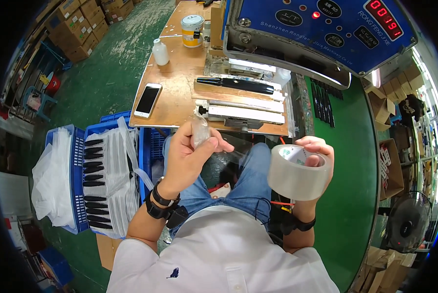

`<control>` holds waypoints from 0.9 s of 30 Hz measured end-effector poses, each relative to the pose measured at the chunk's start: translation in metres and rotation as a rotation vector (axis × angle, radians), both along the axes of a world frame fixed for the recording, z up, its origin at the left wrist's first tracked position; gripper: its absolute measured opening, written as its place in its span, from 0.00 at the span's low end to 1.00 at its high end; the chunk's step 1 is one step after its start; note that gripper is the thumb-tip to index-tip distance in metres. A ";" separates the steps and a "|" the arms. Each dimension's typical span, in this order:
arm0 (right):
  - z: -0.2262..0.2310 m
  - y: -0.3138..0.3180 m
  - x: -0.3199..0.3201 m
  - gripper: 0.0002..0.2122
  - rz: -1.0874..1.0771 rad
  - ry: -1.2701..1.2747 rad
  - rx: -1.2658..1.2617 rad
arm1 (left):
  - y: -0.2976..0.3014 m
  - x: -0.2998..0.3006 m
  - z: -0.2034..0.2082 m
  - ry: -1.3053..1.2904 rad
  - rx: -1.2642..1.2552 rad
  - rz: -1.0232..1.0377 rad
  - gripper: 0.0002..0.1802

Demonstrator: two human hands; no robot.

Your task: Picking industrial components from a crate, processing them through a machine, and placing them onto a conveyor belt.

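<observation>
My right hand [322,149] grips a wide roll of clear packing tape [297,181], with fingers hooked into its core. A see-through strip of tape seems to stretch from the roll toward my left hand [192,154]. Those left fingers are closed on a crumpled piece of clear tape [200,131], close to the bench's front edge. Just beyond, a white metal clamp fixture [243,115] sits on the bench. Behind it lies a long glossy black part [234,85], resting lengthwise over the fixture.
The wooden bench [176,80] carries a phone [148,100], a white bottle [160,52] and a tub [192,31]. A blue machine panel [307,29] overhangs it. At left, blue crates [77,185] hold wrapped black parts. More black parts [322,103] lie on the green surface at right.
</observation>
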State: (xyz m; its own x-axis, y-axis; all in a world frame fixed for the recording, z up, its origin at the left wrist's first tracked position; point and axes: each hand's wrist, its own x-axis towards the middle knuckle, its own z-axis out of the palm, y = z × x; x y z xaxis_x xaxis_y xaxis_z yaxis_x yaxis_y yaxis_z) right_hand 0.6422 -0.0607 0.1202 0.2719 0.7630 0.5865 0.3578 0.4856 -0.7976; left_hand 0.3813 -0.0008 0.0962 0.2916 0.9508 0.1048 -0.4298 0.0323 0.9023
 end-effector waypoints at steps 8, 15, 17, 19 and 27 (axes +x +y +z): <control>0.004 -0.009 -0.011 0.19 0.058 0.062 -0.009 | -0.005 0.008 -0.005 -0.148 0.081 0.077 0.18; -0.003 -0.014 0.007 0.20 0.177 -0.394 -0.151 | -0.014 0.003 0.006 0.134 0.155 0.100 0.18; -0.007 -0.014 0.003 0.20 0.158 -0.497 -0.164 | -0.021 0.006 0.003 0.165 0.163 0.010 0.18; -0.011 -0.012 -0.007 0.19 0.134 -0.702 -0.229 | -0.026 0.012 -0.004 0.316 0.204 -0.046 0.16; -0.018 -0.019 0.015 0.18 0.461 -0.695 -0.650 | -0.042 0.024 -0.045 0.664 0.212 -0.232 0.17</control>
